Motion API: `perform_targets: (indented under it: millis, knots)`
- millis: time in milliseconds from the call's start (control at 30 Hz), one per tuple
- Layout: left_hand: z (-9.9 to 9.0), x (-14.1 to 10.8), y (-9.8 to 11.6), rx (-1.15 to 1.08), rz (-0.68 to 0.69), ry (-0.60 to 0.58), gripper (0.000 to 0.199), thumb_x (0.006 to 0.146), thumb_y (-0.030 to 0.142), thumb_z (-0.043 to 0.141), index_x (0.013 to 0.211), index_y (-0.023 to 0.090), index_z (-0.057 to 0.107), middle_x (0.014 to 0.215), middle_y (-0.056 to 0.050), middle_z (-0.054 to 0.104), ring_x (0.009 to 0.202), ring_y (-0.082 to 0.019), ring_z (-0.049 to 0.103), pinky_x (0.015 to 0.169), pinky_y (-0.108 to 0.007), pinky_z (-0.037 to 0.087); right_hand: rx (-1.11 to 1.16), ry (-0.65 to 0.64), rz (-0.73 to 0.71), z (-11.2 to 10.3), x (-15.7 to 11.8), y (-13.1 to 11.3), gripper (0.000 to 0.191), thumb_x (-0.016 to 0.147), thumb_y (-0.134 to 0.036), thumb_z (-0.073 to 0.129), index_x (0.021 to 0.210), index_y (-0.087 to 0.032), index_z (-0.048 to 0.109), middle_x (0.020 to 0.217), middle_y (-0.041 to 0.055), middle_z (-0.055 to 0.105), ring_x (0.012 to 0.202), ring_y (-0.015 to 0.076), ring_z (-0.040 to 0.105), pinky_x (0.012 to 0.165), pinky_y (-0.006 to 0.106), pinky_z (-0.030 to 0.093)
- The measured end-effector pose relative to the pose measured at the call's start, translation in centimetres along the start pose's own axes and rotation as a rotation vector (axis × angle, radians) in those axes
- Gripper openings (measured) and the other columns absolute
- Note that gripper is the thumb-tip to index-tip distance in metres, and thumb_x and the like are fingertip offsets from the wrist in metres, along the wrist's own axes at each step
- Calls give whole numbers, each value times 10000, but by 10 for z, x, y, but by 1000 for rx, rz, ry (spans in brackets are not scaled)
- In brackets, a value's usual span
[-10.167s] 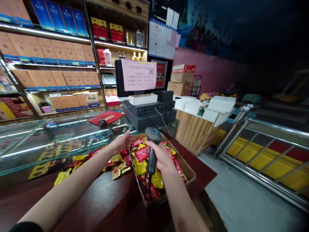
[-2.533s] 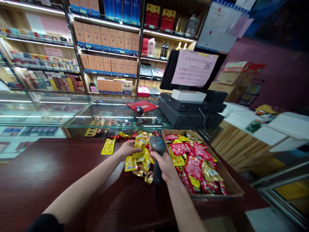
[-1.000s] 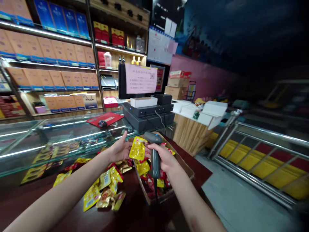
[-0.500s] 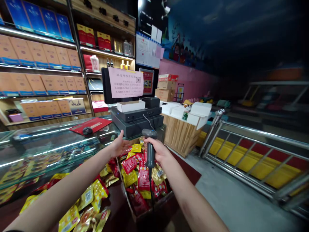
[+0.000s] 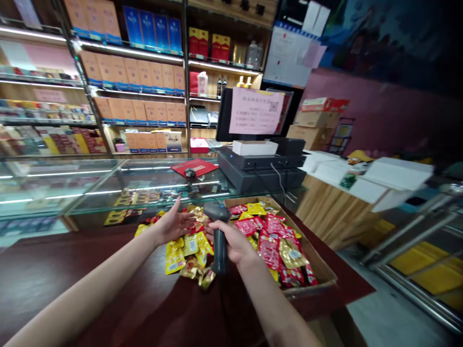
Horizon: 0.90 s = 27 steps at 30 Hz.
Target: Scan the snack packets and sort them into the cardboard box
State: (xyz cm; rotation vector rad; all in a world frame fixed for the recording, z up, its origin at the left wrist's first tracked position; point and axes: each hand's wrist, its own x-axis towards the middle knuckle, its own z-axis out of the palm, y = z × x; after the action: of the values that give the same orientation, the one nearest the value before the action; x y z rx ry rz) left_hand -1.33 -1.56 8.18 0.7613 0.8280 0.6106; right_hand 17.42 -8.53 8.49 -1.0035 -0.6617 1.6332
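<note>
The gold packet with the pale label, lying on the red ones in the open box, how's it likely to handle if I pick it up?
The gold packet would probably flex, since its wrapper looks crinkled. Its shiny surface may feel slippery. Rolling seems unlikely, as it looks flattish.

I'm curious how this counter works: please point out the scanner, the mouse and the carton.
Scanner [image 5: 220, 253], head view, on its dark handle.
Mouse [image 5: 190, 172], head view, on its top.
Carton [image 5: 320, 266], head view, on its bare right inner wall.
</note>
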Motion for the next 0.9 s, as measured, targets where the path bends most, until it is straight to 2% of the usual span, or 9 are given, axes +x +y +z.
perform_targets:
  millis: [167, 300, 400, 500, 667, 800, 900]
  knots:
    - [-59, -35, -28, -91, 32, 63, 794, 715, 782, 372, 1071, 115, 617, 1140, -149, 608, 1139, -269, 488, 917, -346, 379, -15, -36, 124, 25, 12, 51, 213, 564, -177, 693, 770, -140, 656, 704, 15, 652, 657, 114, 596, 628, 215, 482]
    - [-85, -48, -52, -166, 36, 142, 791, 728, 763, 385, 1112, 105, 600, 1204, -159, 577, 1210, -279, 429, 949, -356, 359, -50, -16, 195, 27, 21, 79, 241, 581, -196, 689, 812, -158, 633, 605, -31, 590, 509, 81, 527, 517, 205, 446]
    - [-89, -50, -66, -204, 46, 251, 653, 799, 659, 415, 1122, 119, 590, 1277, -154, 531, 1264, -271, 384, 974, -366, 346, -80, -18, 203, 25, 26, 91, 240, 596, -204, 689, 819, -155, 617, 559, -51, 538, 453, 65, 479, 472, 198, 416]
    - [-84, -46, -76, -220, 86, 387, 499, 862, 528, 427, 1161, 149, 553, 1395, -133, 425, 1319, -238, 326, 982, -369, 360, -83, -32, 218, 24, 31, 100, 229, 601, -205, 686, 808, -149, 606, 524, -62, 502, 443, 69, 477, 461, 200, 413]
    - [-77, -40, -89, -264, 109, 483, 400, 871, 413, 493, 1199, 184, 497, 1440, -134, 358, 1239, -244, 439, 865, -402, 484, -117, -2, 258, 23, 38, 109, 261, 605, -228, 683, 842, -143, 612, 556, -30, 567, 490, 116, 549, 500, 249, 461]
    - [-82, -39, -96, -238, 146, 485, 488, 764, 261, 683, 1199, 176, 479, 1300, -161, 511, 1002, -219, 601, 761, -384, 545, -114, 12, 219, 20, 40, 107, 306, 585, -223, 696, 869, -126, 633, 581, -7, 607, 509, 126, 570, 539, 264, 479]
    - [-85, -36, -97, -197, 181, 459, 578, 674, 140, 759, 1188, 144, 495, 1091, -141, 640, 815, -161, 650, 698, -284, 548, -96, 19, 187, 19, 38, 102, 320, 571, -216, 704, 873, -124, 647, 577, -10, 608, 494, 122, 558, 543, 266, 480]
